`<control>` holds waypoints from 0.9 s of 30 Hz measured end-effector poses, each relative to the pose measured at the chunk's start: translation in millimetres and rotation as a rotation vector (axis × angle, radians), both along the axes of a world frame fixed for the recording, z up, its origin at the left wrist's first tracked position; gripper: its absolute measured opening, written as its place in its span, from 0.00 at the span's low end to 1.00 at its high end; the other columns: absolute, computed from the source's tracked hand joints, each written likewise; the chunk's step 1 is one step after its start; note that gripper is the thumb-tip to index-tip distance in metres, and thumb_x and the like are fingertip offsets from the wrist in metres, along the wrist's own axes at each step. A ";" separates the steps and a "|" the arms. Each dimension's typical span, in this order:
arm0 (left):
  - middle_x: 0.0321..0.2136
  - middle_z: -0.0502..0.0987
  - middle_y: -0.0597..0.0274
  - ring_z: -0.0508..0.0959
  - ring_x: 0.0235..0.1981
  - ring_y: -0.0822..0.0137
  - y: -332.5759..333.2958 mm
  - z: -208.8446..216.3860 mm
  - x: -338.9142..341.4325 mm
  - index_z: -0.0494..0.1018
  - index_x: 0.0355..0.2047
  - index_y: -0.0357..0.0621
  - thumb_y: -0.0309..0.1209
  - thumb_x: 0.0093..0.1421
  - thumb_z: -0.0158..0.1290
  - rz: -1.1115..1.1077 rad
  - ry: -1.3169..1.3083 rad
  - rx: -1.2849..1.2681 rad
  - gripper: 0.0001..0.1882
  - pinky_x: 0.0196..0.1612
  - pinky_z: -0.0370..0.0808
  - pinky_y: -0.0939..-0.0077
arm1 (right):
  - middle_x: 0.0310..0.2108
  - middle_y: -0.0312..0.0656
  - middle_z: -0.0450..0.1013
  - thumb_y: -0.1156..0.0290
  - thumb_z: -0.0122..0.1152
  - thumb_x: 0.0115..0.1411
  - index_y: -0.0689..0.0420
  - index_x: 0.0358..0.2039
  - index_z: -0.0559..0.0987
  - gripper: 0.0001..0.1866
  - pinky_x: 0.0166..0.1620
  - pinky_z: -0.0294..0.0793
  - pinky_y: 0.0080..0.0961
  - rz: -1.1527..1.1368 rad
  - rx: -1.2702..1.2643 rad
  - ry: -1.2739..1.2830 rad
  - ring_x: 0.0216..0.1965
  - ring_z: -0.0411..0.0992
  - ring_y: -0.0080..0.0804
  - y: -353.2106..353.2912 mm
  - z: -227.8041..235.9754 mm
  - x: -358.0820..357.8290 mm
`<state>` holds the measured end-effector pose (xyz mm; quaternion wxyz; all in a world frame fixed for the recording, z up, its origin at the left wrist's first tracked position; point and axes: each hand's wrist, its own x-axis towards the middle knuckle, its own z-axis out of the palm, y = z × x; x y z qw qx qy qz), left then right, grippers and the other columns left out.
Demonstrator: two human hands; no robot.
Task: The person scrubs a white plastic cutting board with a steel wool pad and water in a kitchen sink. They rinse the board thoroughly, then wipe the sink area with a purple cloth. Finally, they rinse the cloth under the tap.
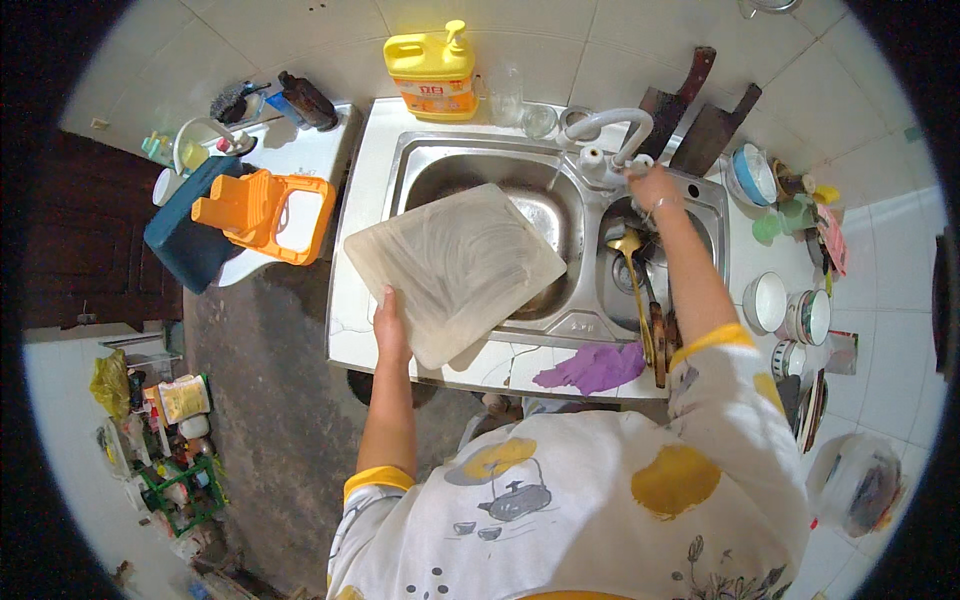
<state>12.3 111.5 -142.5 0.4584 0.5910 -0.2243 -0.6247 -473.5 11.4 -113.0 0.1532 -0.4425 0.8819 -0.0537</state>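
A beige rectangular cutting board (455, 270) with greyish smears tilts over the large sink basin (425, 165). My left hand (391, 322) grips its near left edge, thumb on top and the other fingers hidden beneath. At the back of the sink, my right hand (652, 188) is closed on the handle of the white faucet (612, 118). A thin stream of water appears to fall from the spout into the large basin. In the smaller basin under my right forearm, a gold-coloured ladle (626, 246) leans among other long-handled utensils.
Purple gloves or cloth (592, 368) lie on the counter's front edge. A yellow jug with a pump (432, 75) stands behind the sink. Two cleavers (716, 132) lean at the back right; bowls (765, 302) line the right side. An orange plastic stool (285, 215) sits at left.
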 end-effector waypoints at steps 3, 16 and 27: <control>0.47 0.69 0.48 0.71 0.47 0.53 4.2 18.1 -3.9 0.57 0.55 0.31 0.39 0.62 0.44 -0.026 0.119 0.016 0.27 0.50 0.69 0.60 | 0.47 0.58 0.69 0.46 0.50 0.55 0.59 0.54 0.65 0.34 0.50 0.68 0.39 0.091 -0.089 -0.038 0.49 0.69 0.49 23.4 19.8 42.5; 0.41 0.73 0.52 0.73 0.40 0.61 0.9 87.4 -55.9 0.65 0.47 0.31 0.25 0.55 0.49 -0.262 -0.308 -0.199 0.19 0.45 0.69 0.66 | 0.46 0.51 0.72 0.55 0.47 0.58 0.59 0.43 0.77 0.23 0.51 0.69 0.37 0.224 0.120 -0.023 0.48 0.71 0.47 -57.7 30.3 73.6; 0.34 0.76 0.57 0.75 0.34 0.67 0.1 107.7 -64.5 0.70 0.42 0.32 0.25 0.53 0.49 -0.214 -0.384 -0.225 0.16 0.40 0.70 0.73 | 0.44 0.52 0.73 0.66 0.48 0.56 0.61 0.45 0.75 0.19 0.49 0.71 0.37 0.321 0.177 0.011 0.47 0.72 0.45 -59.6 28.3 65.7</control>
